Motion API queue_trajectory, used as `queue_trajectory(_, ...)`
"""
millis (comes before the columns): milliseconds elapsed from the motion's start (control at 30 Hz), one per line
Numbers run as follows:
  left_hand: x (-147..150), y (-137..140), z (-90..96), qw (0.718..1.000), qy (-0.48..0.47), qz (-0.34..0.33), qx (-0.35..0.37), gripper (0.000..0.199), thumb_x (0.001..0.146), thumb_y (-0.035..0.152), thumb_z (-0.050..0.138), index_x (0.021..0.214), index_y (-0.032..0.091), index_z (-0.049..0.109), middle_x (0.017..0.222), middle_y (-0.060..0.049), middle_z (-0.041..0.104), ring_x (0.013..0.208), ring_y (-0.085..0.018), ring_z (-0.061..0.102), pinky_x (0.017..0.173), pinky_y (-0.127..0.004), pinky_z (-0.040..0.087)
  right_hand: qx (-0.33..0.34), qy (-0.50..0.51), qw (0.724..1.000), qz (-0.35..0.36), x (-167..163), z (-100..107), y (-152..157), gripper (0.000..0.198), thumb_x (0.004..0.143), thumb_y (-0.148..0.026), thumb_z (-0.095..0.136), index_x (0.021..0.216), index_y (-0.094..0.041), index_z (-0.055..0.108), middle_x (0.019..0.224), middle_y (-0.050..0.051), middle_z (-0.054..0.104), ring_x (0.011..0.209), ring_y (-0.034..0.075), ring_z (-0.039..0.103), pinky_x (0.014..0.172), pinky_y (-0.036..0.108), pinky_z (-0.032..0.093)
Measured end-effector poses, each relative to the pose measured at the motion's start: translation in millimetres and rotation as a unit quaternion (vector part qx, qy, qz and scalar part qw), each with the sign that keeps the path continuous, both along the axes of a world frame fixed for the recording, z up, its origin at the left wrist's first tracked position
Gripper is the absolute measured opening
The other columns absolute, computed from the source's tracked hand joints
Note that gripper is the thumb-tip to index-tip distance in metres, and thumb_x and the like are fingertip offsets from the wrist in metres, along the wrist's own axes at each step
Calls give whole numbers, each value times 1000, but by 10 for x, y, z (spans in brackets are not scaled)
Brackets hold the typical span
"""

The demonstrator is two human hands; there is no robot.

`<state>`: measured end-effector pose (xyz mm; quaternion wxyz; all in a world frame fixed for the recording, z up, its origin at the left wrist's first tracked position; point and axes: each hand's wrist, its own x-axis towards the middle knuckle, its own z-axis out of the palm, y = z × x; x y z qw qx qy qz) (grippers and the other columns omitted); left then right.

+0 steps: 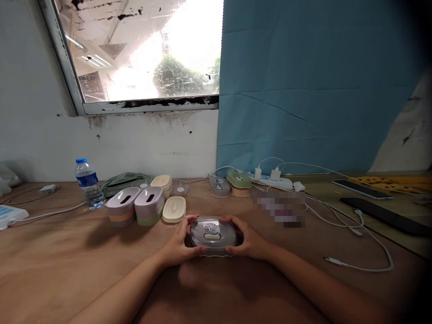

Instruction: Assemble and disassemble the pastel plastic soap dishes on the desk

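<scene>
Grey lidded box, over the table at six o'clock in view, is clamped between fingers of the left hand at its nine and right hand at its three, where even pressure should keep it level.

Daylight burns out the far window; the bench lies dim, soft-shadowed; right corners fade black, one patch pixelated.

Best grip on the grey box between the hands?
Probably the two rounded short ends, one hand from each side, as the left hand and right hand have it. The box lies flat with its long axis running left to right, and its smooth, rounded top seems to offer little to pinch.
</scene>
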<state>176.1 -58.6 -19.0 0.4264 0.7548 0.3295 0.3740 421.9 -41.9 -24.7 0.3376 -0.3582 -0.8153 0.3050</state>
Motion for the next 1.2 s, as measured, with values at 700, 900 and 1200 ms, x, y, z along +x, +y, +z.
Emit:
queue_trajectory(700, -46, 44, 17, 999, 43, 3, 8, 66, 61, 32, 70, 116, 23, 36, 131, -11, 32, 119, -25, 32, 98, -40, 29, -71, -43, 996, 18, 62, 108, -3, 72, 49, -36, 75, 110, -20, 39, 116, 8, 47, 108, 26, 45, 93, 39, 35)
queue_trajectory(900, -43, 50, 21, 999, 46, -13, 6, 68, 62, 33, 69, 118, 23, 33, 134, -12, 28, 122, -25, 29, 99, -40, 28, -63, -52, 996, 21, 90, 75, 48, 75, 44, -38, 77, 105, -19, 39, 112, 7, 46, 106, 25, 45, 91, 38, 36)
queue_trajectory(1200, -81, 31, -39, 988, 142, -11, 54, 92, 51, 38, 74, 124, 22, 21, 126, -12, 35, 117, -27, 33, 99, -40, 26, 18, -93, 993, 74, 177, 2, 68, 87, 39, -39, 78, 112, -22, 33, 120, 9, 38, 112, 26, 40, 94, 39, 33)
